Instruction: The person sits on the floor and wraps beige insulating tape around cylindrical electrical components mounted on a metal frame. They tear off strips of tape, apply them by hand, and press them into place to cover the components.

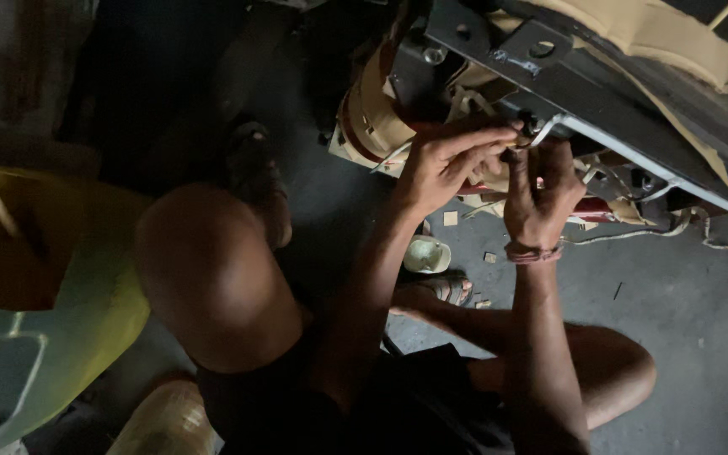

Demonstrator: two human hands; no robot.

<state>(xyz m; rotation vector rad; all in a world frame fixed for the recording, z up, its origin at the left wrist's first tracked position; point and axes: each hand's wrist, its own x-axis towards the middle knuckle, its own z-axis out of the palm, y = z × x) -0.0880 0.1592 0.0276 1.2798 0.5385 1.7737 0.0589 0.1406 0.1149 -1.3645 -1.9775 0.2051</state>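
Observation:
My left hand (446, 163) and my right hand (541, 192) meet under a dark metal frame (499, 50) covered in tan upholstery. The fingers of both hands pinch a small part where a white cable (634, 156) bends at the frame's edge. What sits between the fingertips is too small and dark to make out. A red thread band circles my right wrist. I sit on the floor with my left knee (212, 270) raised and my right leg folded.
A tan and red wound bundle (368, 118) hangs beside the frame. Loose white cable (684, 227) trails right. A small pale cup (425, 254) and scraps lie on the grey floor. A yellow-green curved panel (86, 286) stands left.

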